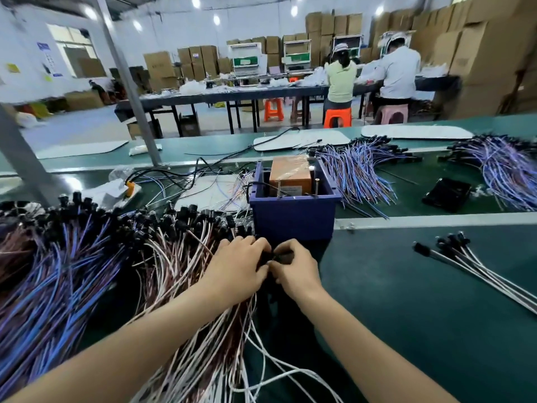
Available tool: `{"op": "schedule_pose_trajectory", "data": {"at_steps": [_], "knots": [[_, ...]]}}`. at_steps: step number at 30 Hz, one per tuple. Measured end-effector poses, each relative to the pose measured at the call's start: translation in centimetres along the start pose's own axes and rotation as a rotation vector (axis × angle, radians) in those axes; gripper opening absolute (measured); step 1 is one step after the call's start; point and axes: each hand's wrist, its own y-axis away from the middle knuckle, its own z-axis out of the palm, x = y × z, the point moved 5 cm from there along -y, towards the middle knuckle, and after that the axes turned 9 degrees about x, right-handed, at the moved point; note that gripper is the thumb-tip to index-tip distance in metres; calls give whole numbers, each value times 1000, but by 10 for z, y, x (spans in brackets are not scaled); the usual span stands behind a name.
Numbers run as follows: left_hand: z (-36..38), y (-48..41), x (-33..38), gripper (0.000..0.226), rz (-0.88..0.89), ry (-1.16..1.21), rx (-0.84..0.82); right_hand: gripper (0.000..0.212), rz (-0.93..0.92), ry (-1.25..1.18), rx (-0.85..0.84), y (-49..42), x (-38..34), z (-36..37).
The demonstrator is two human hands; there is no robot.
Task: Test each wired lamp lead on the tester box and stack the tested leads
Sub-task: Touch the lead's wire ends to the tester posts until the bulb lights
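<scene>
The blue tester box [293,212] stands in the middle of the green bench with an orange block inside it. Just in front of it, my left hand [236,266] and my right hand [293,269] meet, fingers curled round the black socket ends of lamp leads [274,255]. Their white and brown wires trail down toward me. A big heap of leads [122,257] with black sockets and blue, white and brown wires covers the bench to my left. A small stack of white-wired leads [470,263] lies to the right.
More bundles of blue-wired leads [360,170] lie behind and right of the box, and further right [505,170]. A black flat object [447,194] sits on the belt. A grey post [130,82] rises at the left. Two people sit at a far table.
</scene>
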Motion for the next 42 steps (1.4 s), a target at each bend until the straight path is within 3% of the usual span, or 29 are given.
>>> {"op": "schedule_pose_trajectory", "data": {"at_steps": [2,4,6,11,15,19,22,24,27,30,32,34,36,38,40,42], "knots": [[3,1,3,39,-43,194,-48,23,38,-261,42,1,-2,-11],[0,3,9,24,-101,404,-57,26,18,-452,104,-2,-8,-26],[0,7,13,15,-177,560,-97,28,-23,-566,197,-8,-17,-46],[-11,22,21,19,-297,897,-212,24,10,-871,501,-40,-26,-125],[-26,32,26,20,-277,999,-352,27,-14,-943,728,-57,-20,-188],[-45,27,16,21,-331,1012,-395,27,54,-922,752,-57,-5,-217],[-63,18,1,24,-426,1126,-488,24,110,-871,675,-55,8,-226],[-70,11,-8,22,-528,1338,-467,21,155,-817,613,-53,16,-227],[-72,5,-18,18,-724,1707,-289,18,220,-736,479,-50,27,-219],[-69,-2,-13,18,-749,2102,-182,17,256,-683,388,-46,38,-207],[-66,-7,-12,22,-782,2242,-18,15,258,-574,353,-43,45,-203],[-65,-12,-12,34,-764,2194,112,7,245,-338,303,-41,51,-199],[-63,-15,-12,29,-738,2050,199,16,178,96,261,-35,52,-197],[-57,-18,-13,18,-749,1886,262,23,-17,534,309,-24,41,-192],[-52,-19,-13,10,-761,1725,309,17,-310,612,318,-5,23,-173],[-48,-20,-14,8,-725,1576,341,14,-548,586,115,11,12,-141]]}}
